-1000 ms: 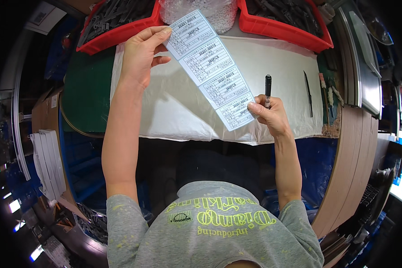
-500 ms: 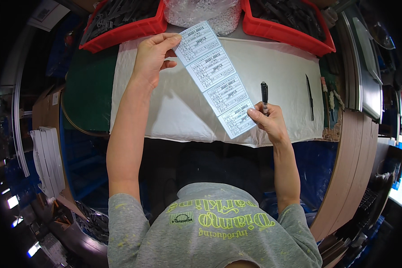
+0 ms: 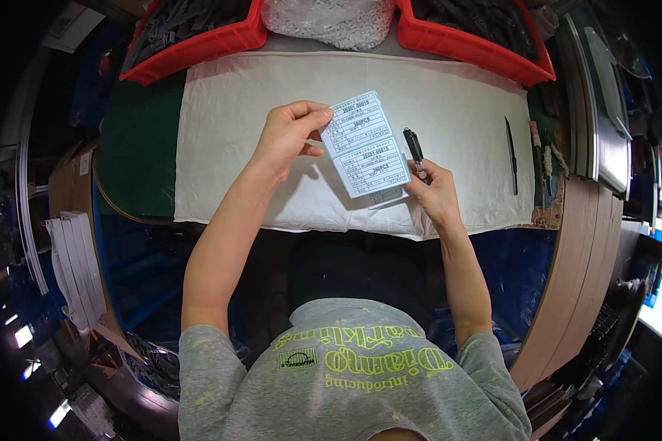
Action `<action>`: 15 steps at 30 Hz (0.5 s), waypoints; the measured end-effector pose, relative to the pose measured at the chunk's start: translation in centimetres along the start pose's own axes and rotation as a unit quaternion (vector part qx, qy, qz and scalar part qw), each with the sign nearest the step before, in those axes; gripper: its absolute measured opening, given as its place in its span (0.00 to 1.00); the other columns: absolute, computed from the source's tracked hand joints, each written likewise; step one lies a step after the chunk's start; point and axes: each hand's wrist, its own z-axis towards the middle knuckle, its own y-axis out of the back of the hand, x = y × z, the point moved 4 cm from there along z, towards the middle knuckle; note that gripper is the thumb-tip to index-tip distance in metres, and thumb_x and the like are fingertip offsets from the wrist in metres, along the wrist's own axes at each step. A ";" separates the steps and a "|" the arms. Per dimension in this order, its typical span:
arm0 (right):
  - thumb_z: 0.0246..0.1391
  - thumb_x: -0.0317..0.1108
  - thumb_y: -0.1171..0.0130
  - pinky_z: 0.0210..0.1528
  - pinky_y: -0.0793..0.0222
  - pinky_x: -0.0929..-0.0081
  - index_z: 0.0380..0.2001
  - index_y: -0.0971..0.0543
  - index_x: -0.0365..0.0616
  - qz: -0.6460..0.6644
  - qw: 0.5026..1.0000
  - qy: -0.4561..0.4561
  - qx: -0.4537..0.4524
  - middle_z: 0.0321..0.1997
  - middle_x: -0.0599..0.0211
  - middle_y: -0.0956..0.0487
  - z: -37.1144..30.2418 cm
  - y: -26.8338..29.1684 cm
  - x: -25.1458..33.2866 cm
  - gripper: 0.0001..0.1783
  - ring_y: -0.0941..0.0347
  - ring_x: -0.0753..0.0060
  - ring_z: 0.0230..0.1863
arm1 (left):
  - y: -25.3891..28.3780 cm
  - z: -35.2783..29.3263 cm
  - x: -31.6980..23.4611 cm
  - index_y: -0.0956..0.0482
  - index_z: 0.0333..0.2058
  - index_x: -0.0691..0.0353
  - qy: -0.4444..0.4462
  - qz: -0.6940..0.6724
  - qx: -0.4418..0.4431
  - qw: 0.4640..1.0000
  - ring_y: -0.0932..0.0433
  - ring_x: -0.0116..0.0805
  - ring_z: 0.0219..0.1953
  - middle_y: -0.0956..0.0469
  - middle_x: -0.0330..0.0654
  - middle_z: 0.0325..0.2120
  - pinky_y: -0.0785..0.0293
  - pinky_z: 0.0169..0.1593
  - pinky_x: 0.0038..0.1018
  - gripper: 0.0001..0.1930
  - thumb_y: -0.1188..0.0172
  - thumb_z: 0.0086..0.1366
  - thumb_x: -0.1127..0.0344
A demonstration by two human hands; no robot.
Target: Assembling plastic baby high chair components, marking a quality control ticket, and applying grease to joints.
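Observation:
A strip of printed white labels [image 3: 366, 140] is held up over the white cloth, folded so that two labels face up and another part shows beneath. My left hand [image 3: 290, 138] pinches its upper left corner between thumb and fingers. Near the lower right end, my right hand [image 3: 432, 192] grips the strip's edge. The same right hand also holds a black pen [image 3: 414, 149], which points up and away from me; part of it is hidden by the fingers.
White cloth [image 3: 235, 110] covers the bench. Red bins of dark parts stand at the back left [image 3: 198, 45] and back right [image 3: 471, 50], with a clear bag of small white pieces [image 3: 331, 22] between them. A thin black tool [image 3: 510, 156] lies at the right.
The label strip, stretched out long before, is now folded over on itself. My left hand has come nearer and to the right with its end. My right hand moved slightly left, and the pen tilted left.

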 end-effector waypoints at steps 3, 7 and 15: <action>0.44 0.32 0.40 0.28 0.41 0.80 0.29 0.25 0.34 -0.013 0.998 0.015 -0.060 0.22 0.71 0.28 -0.4 -0.3 0.5 0.11 0.37 0.82 0.25 | -1.2 0.2 2.1 0.22 0.33 0.63 0.025 0.014 -0.004 1.000 0.26 0.23 0.28 0.24 0.37 0.28 0.30 0.26 0.17 0.09 0.45 0.60 0.63; 0.44 0.29 0.42 0.30 0.39 0.79 0.30 0.26 0.34 -0.124 0.982 0.091 -0.109 0.26 0.65 0.29 -1.5 1.2 0.2 0.10 0.35 0.76 0.26 | -2.0 1.1 2.6 0.23 0.34 0.66 0.002 0.041 -0.001 0.999 0.27 0.24 0.28 0.24 0.38 0.27 0.30 0.25 0.17 0.11 0.46 0.60 0.64; 0.39 0.16 0.49 0.28 0.38 0.86 0.38 0.22 0.39 -0.076 0.962 0.219 -0.143 0.36 0.64 0.26 -2.9 3.0 2.5 0.19 0.31 0.78 0.27 | -2.5 3.0 2.8 0.23 0.32 0.65 -0.089 0.167 0.012 0.982 0.30 0.20 0.25 0.23 0.36 0.25 0.35 0.27 0.16 0.09 0.45 0.59 0.65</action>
